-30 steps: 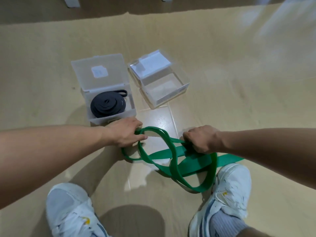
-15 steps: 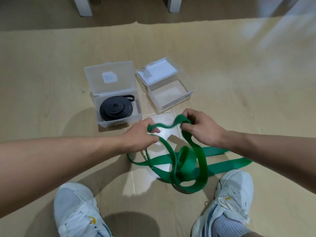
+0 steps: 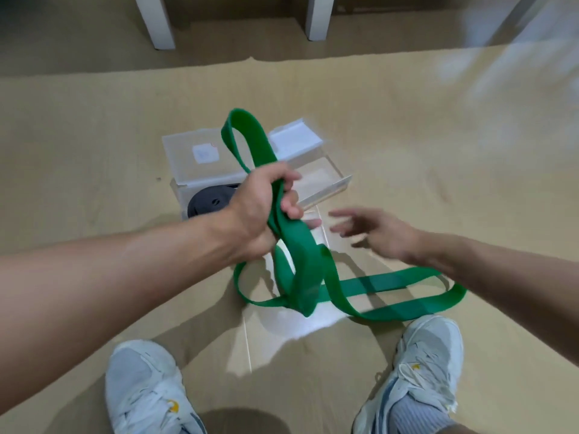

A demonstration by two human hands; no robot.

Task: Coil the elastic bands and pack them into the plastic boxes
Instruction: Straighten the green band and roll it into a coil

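Observation:
A long green elastic band hangs in tangled loops from my left hand, which is shut on it above the floor. One loop sticks up past the fist; the rest trails on the floor toward the right. My right hand is open with spread fingers just right of the band, holding nothing. Behind my left hand stands an open clear plastic box with a coiled black band inside, partly hidden by my wrist. To its right stands a second open plastic box, with nothing visible inside it.
The boxes sit on a tan floor covering. Two white furniture legs stand at the far edge. My two white sneakers are at the bottom, and the band's far loop lies close to the right one.
My left hand has lifted the green band up off the floor in front of the boxes. My right hand has let go of the band and opened.

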